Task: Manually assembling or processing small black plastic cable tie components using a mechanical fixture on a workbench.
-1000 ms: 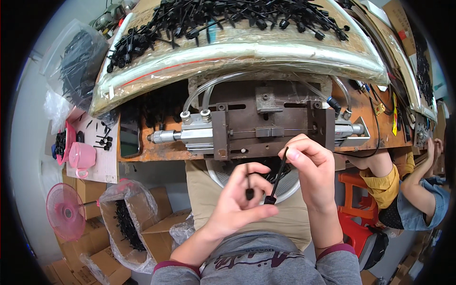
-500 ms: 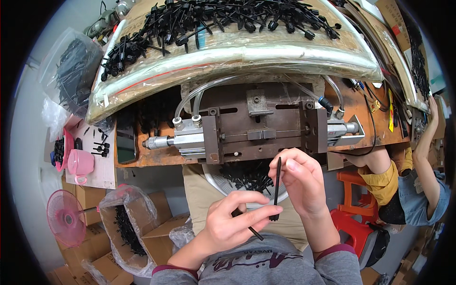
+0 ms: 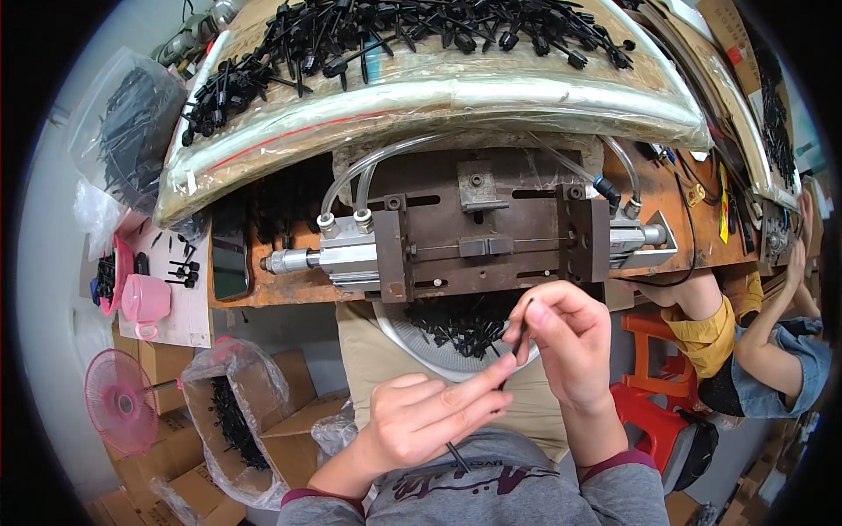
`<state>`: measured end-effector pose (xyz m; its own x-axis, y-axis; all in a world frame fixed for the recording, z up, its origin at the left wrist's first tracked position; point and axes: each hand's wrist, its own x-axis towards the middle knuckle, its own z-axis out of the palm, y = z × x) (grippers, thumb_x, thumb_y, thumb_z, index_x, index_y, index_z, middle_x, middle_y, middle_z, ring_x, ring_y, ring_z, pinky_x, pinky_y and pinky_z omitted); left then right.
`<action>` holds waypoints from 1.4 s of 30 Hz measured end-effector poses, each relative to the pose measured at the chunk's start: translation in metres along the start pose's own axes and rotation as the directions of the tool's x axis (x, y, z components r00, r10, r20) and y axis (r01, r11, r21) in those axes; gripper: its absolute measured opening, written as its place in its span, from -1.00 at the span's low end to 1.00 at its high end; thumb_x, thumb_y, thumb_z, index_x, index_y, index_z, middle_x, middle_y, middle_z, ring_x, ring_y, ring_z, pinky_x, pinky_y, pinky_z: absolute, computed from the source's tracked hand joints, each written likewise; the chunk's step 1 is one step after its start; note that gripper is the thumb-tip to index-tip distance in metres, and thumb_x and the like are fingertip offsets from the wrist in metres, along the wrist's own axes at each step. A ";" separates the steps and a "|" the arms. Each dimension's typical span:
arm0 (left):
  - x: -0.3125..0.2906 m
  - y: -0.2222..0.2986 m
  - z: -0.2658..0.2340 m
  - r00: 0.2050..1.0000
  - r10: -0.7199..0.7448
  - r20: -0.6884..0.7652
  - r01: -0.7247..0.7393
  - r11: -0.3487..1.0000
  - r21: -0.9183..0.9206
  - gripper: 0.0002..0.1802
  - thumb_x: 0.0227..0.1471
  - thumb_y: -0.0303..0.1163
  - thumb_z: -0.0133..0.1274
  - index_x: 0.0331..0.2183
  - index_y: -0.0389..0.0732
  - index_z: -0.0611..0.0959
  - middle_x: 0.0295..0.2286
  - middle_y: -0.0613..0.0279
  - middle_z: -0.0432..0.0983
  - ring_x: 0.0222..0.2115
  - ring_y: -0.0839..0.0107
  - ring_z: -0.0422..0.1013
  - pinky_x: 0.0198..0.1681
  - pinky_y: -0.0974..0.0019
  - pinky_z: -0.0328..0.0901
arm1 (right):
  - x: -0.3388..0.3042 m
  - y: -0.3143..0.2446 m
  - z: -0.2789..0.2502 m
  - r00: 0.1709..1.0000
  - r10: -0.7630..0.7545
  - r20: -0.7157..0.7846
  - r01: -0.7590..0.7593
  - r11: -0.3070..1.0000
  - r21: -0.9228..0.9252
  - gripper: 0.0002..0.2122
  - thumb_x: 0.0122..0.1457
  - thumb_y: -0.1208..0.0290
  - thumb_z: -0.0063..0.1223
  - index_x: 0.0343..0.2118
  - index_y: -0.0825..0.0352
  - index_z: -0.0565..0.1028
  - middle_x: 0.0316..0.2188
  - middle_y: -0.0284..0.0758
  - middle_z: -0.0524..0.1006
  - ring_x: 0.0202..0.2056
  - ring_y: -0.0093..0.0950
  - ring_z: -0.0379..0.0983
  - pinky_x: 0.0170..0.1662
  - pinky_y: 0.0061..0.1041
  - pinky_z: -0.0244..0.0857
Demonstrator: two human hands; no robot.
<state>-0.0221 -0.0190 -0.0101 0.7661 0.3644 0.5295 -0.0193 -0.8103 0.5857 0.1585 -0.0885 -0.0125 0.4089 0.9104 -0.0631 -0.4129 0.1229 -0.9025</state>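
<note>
Between thumb and fingertips, my right hand [image 3: 568,351] pinches a slim black plastic rod [image 3: 524,333], held tilted over my lap. The rod's lower part passes behind the outstretched fingers of my left hand [image 3: 430,416], which reach it from the left. A second black rod [image 3: 457,456] is held in my left hand, its end sticking out below the palm and the rest hidden. Under my hands, a white basket [image 3: 421,364] between my legs holds many black parts [image 3: 465,324]. Beyond them stands a brown metal fixture [image 3: 517,223] with a small central block [image 3: 485,246].
Silver cylinders [image 3: 348,254] with clear hoses flank the fixture on the wooden bench [image 3: 298,294]. A plastic-wrapped board [image 3: 438,105] heaped with black parts overhangs it. At left are a pink cup [image 3: 146,298] and a pink fan [image 3: 123,403]. Another person [image 3: 781,351] sits at right.
The rod in my right hand has gone from nearly upright to more tilted. My left fingers have straightened and hide more of both rods. The co-worker's arms have shifted.
</note>
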 end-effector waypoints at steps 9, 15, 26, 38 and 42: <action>-0.001 0.005 -0.002 1.000 0.000 0.026 -0.001 1.000 0.018 -0.67 -0.34 -0.36 0.32 -0.35 -0.08 0.74 -0.19 0.27 0.60 -0.69 0.68 0.31 -0.65 0.57 0.10 | -0.003 0.001 0.005 0.999 0.040 -0.016 -0.038 0.995 0.089 -0.82 0.27 0.40 -0.07 -0.32 0.43 0.46 -0.48 -0.18 0.58 -0.52 -0.59 0.49 -0.46 -0.68 0.32; 0.006 0.004 0.003 1.000 0.027 -0.001 -0.026 0.999 0.047 -0.68 -0.33 -0.33 0.32 -0.37 -0.07 0.75 -0.19 0.29 0.60 -0.70 0.68 0.30 -0.66 0.57 0.07 | -0.008 0.000 0.000 0.998 -0.013 -0.056 0.017 0.997 0.073 -0.84 0.27 0.40 -0.09 -0.31 0.40 0.45 -0.48 -0.17 0.59 -0.53 -0.62 0.44 -0.47 -0.68 0.28; 0.005 0.006 0.009 1.000 0.019 0.006 -0.019 0.998 0.068 -0.68 -0.35 -0.33 0.34 -0.37 -0.07 0.74 -0.19 0.29 0.60 -0.70 0.68 0.31 -0.66 0.58 0.07 | -0.011 0.003 -0.002 0.998 0.026 -0.060 -0.019 0.992 0.121 -0.83 0.28 0.40 -0.10 -0.30 0.41 0.45 -0.47 -0.15 0.59 -0.60 -0.65 0.41 -0.56 -0.71 0.25; 0.004 0.006 0.010 1.000 0.010 -0.010 -0.009 0.998 0.066 -0.69 -0.34 -0.31 0.32 -0.38 -0.08 0.74 -0.18 0.31 0.60 -0.69 0.68 0.30 -0.66 0.57 0.06 | -0.012 0.005 -0.004 0.999 0.005 -0.046 -0.001 0.997 0.082 -0.83 0.28 0.40 -0.10 -0.30 0.40 0.45 -0.45 -0.16 0.59 -0.57 -0.65 0.41 -0.53 -0.70 0.27; 0.005 0.006 0.009 1.000 0.010 -0.005 -0.010 0.998 0.060 -0.70 -0.34 -0.32 0.32 -0.38 -0.09 0.75 -0.18 0.31 0.59 -0.69 0.68 0.30 -0.66 0.57 0.07 | -0.014 0.004 -0.003 0.998 -0.038 -0.049 0.040 0.999 0.028 -0.85 0.27 0.42 -0.08 -0.30 0.41 0.46 -0.45 -0.17 0.60 -0.56 -0.67 0.41 -0.51 -0.71 0.28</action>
<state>-0.0126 -0.0262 -0.0102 0.7628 0.3583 0.5383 0.0121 -0.8401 0.5422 0.1533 -0.1020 -0.0160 0.4638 0.8846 -0.0491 -0.4190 0.1702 -0.8919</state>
